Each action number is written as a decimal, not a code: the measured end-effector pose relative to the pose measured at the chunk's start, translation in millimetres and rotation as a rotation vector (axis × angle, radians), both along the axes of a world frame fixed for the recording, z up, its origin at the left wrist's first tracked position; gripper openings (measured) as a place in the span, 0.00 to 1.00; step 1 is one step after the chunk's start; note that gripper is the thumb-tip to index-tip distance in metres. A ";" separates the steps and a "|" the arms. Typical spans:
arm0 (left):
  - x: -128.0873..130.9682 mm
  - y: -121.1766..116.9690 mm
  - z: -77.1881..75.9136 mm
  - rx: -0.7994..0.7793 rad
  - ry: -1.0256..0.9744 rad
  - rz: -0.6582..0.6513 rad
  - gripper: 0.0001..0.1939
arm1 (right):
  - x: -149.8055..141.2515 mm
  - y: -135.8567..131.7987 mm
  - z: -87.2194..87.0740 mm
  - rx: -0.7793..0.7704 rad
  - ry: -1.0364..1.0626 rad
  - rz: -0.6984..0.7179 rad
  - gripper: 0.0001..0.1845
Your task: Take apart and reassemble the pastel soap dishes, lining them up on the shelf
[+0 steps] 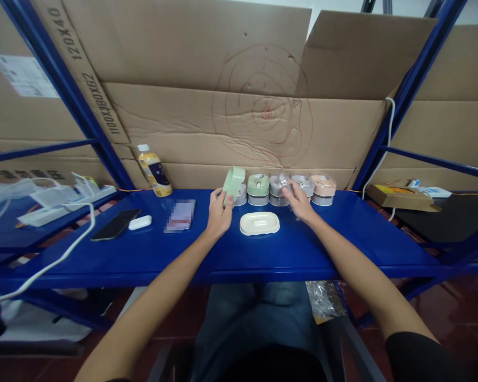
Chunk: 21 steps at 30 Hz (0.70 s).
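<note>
My left hand (220, 213) grips a light green oval plastic part (234, 181), held tilted above the blue tabletop. Between the fingers of my right hand (298, 201) is a clear plastic piece (285, 182); its exact kind is hard to make out. Behind the hands stands a row of small rounded containers with grey lower parts: a green container (258, 187), a grey container (276, 187) partly covered by the clear piece, another greyish container (304, 184) and a peach container (324, 187). A cream oval tray (259, 224) lies on the table between my forearms.
Left on the blue table (302, 254) are a blurred-screen phone (180, 215), a white earphone case (140, 223), a dark phone (116, 224) and a yellow drink bottle (155, 172). A cardboard wall (175, 111) rises behind. A white cable (59, 260) crosses the left side.
</note>
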<state>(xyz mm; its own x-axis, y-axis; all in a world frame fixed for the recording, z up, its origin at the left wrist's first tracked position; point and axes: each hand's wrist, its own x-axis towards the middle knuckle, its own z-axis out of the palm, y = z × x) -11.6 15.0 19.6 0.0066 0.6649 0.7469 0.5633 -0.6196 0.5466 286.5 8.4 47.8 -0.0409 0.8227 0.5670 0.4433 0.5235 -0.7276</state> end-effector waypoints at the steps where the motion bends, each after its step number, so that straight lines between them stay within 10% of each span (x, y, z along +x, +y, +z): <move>1: 0.0 -2.0 0.5 -0.012 0.047 -0.029 0.27 | 0.0 0.0 0.0 0.003 -0.003 -0.004 0.35; 11: 14.9 -28.6 1.4 -0.167 0.529 -0.418 0.21 | -5.4 -2.3 -5.9 0.114 -0.214 0.111 0.38; 21: 24.2 -14.6 -15.6 -0.352 0.262 -0.394 0.62 | -29.4 -13.6 -8.2 0.137 -0.455 0.250 0.48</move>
<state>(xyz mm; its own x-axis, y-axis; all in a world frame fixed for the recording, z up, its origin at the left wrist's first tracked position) 12.6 0.3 4.1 0.4580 0.7824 0.4221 0.4713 -0.6163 0.6310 257.0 -5.3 39.6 -0.4929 0.6760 0.5478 0.5471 0.7303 -0.4090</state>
